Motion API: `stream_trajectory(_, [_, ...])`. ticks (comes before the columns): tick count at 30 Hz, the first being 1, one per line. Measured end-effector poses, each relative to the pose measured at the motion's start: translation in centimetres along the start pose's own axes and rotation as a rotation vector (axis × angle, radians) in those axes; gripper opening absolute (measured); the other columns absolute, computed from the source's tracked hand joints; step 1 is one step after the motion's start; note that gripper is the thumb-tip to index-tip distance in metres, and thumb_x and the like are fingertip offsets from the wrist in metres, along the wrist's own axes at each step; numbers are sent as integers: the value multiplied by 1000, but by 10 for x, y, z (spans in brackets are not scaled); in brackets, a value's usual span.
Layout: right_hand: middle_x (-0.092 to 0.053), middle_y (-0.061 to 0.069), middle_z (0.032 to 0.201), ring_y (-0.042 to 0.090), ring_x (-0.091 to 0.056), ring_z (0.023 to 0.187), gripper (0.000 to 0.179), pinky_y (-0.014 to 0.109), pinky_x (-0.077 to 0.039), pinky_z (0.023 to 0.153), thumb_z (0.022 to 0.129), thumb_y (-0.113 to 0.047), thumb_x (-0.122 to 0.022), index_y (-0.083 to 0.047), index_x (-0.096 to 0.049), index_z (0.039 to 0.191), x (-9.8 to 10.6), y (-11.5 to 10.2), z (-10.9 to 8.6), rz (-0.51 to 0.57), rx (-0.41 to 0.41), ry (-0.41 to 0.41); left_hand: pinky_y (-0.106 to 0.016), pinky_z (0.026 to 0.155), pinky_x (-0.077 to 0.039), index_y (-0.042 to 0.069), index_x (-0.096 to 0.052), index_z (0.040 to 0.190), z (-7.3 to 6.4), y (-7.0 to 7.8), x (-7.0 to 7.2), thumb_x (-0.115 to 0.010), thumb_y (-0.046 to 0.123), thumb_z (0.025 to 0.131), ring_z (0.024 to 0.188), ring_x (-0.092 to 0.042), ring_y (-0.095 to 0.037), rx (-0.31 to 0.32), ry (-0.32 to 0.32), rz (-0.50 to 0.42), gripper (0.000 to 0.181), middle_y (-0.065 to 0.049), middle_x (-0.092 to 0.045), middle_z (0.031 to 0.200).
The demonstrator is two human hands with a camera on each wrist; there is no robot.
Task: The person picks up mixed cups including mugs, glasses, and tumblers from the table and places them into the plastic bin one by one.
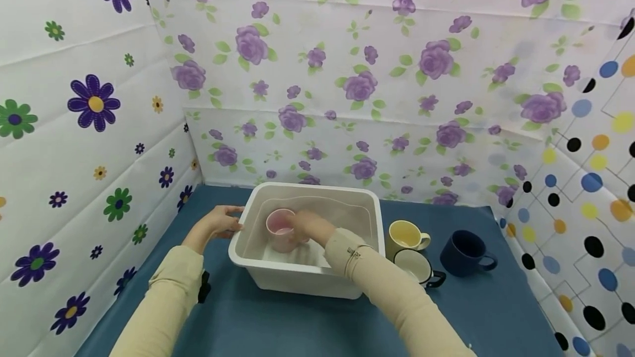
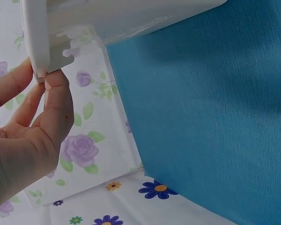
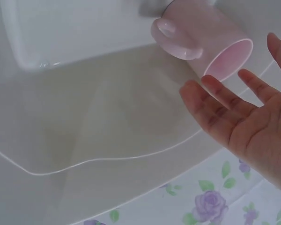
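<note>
1. Your right hand (image 1: 306,226) is inside the basin with its fingers (image 3: 215,101) parted and loosely bent. They have nothing in their grip. The fingertips lie just beside the mouth of the pink mug, and you cannot tell from these views whether they touch it. The hand is blurred in the head view.
2. Your left hand (image 1: 218,222) pinches the left rim of the white plastic basin (image 1: 327,284), thumb on one side and fingers on the other, with only the tips closed on the edge.
3. The pink mug (image 1: 284,242) is within the basin, toward your left and away from its walls. Its mouth shows to your head camera; the right wrist view shows its looped handle.
4. A pale wavy line runs along the inside of the basin.
5. Outside the basin, on your right, is a yellow mug (image 1: 398,247) with its handle to the right.
6. Nearer you is a dark-rimmed white mug (image 1: 413,265) with a black handle, partly covered by your right sleeve (image 1: 397,302).
7. Farther right is a navy mug (image 1: 453,258), its handle also to the right.
8. Beneath everything is the blue worktop (image 1: 248,324), backed by a purple-rose sheet (image 1: 357,59).
</note>
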State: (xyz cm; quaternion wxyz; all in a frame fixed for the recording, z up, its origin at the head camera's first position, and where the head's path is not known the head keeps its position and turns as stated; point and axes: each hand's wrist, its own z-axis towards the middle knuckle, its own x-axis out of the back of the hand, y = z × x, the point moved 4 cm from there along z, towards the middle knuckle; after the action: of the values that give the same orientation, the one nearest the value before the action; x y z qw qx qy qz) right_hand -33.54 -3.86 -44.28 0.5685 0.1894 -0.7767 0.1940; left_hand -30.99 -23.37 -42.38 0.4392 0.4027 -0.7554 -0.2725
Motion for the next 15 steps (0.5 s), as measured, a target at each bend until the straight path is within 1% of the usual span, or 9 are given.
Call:
stream_trajectory(2, [-66, 8, 114, 23, -62, 105, 50, 32, -50, 92, 83, -36, -71, -15, -58, 127, 1, -1, -1, -19, 4, -2, -34, 78, -57, 0, -26, 148, 0, -3, 0, -57, -1, 90, 103, -63, -28, 2, -2, 0, 66, -32, -35, 141])
stream_trajectory(6, [-66, 7, 117, 23, -61, 107, 48, 34, -50, 93, 84, -36, -70, -15, -59, 126, 4, -3, -6, -28, 5, 0, -35, 78, -57, 0, -26, 148, 2, -5, 1, -58, 0, 90, 97, -65, -24, -8, -2, 8, 65, -31, -39, 139])
stream_trajectory(11, [-65, 6, 120, 24, -60, 110, 46, 37, -50, 93, 84, -36, -69, -17, -61, 125, 8, -1, -13, -51, 5, 18, -36, 78, -57, -1, -26, 147, 1, -4, 1, -58, 1, 91, 91, -65, -19, -24, -13, 1, 66, -31, -46, 132])
stream_trajectory(15, [-65, 5, 118, 25, -60, 110, 43, 38, -50, 93, 85, -35, -69, -15, -61, 122, 12, 3, -21, -62, 35, 38, -35, 78, -57, -1, -23, 148, 2, -2, 1, -57, 0, 91, 88, -65, -17, -22, -29, 0, 66, -31, -45, 133])
